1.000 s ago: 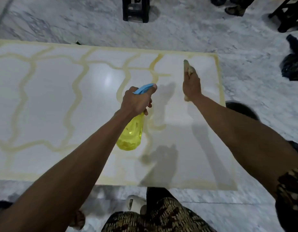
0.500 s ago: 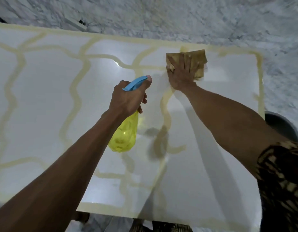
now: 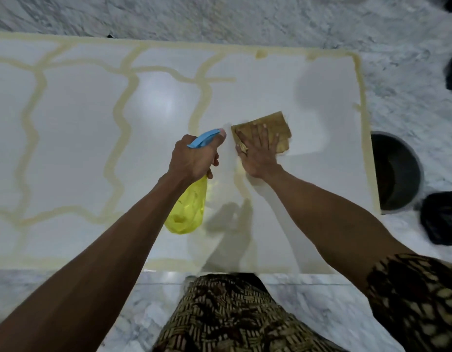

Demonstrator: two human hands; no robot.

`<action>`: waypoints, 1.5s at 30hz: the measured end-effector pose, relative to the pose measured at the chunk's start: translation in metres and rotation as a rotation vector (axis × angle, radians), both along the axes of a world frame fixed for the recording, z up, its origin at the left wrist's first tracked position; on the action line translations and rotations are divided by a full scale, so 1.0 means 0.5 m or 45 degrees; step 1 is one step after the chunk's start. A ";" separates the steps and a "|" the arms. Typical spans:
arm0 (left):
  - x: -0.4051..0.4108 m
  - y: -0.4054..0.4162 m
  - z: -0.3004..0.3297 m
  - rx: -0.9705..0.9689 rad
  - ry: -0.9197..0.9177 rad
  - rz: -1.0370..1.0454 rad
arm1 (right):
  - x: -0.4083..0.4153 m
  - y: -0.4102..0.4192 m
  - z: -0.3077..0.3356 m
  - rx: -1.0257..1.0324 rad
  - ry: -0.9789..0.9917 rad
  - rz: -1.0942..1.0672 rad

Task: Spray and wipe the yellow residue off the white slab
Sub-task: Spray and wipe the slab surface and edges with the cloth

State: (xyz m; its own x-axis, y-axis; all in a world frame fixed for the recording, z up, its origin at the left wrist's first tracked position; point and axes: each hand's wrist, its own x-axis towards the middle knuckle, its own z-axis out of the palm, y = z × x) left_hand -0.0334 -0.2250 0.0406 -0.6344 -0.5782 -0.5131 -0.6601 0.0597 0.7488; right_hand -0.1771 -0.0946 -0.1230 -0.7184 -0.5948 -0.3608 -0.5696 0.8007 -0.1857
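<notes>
1 head view, steeply down, close over the slab [image 3: 308, 199], edges perhaps blurred

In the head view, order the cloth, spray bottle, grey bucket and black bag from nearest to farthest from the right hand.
1. Cloth: directly under the right hand, pressed flat on the slab.
2. Spray bottle: just to its left, held by the left hand.
3. Grey bucket: on the floor past the slab's right edge.
4. Black bag: farther right, beside the bucket.
</notes>
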 end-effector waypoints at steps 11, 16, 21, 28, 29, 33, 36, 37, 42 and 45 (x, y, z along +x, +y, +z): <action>0.297 0.129 0.024 0.023 -0.010 -0.053 | 0.443 0.204 0.047 0.016 -0.133 0.006; 0.384 0.160 0.043 -0.023 0.008 -0.102 | 0.540 0.218 0.086 0.112 -0.387 -0.079; 0.419 0.159 0.080 -0.052 0.070 -0.092 | 0.497 0.186 0.216 -0.166 -0.739 -0.327; 0.425 0.130 0.147 -0.133 0.119 -0.018 | 0.422 0.147 0.357 -1.315 -1.696 -0.756; 0.427 0.124 0.155 -0.145 0.121 -0.011 | 0.421 0.135 0.380 -1.395 -1.745 -0.733; 0.440 0.095 0.176 -0.154 0.152 0.022 | 0.436 0.093 0.436 -1.558 -1.800 -0.723; 0.456 0.078 0.186 -0.177 0.157 0.054 | 0.455 0.076 0.448 -1.590 -1.800 -0.741; 0.463 0.073 0.188 -0.182 0.159 0.069 | 0.460 0.072 0.450 -1.582 -1.800 -0.753; 0.488 0.055 0.196 -0.199 0.177 0.114 | 0.479 0.051 0.448 -1.523 -1.774 -0.769; 0.493 0.051 0.205 -0.181 0.195 0.133 | 0.485 0.041 0.444 -1.498 -1.793 -0.767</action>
State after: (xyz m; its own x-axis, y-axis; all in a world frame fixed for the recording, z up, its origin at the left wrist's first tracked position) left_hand 0.2129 -0.1996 0.1433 -0.6316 -0.7043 -0.3242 -0.5477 0.1093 0.8295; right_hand 0.0654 -0.0741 0.0988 -0.4851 -0.7565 -0.4387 0.7085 -0.0459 -0.7042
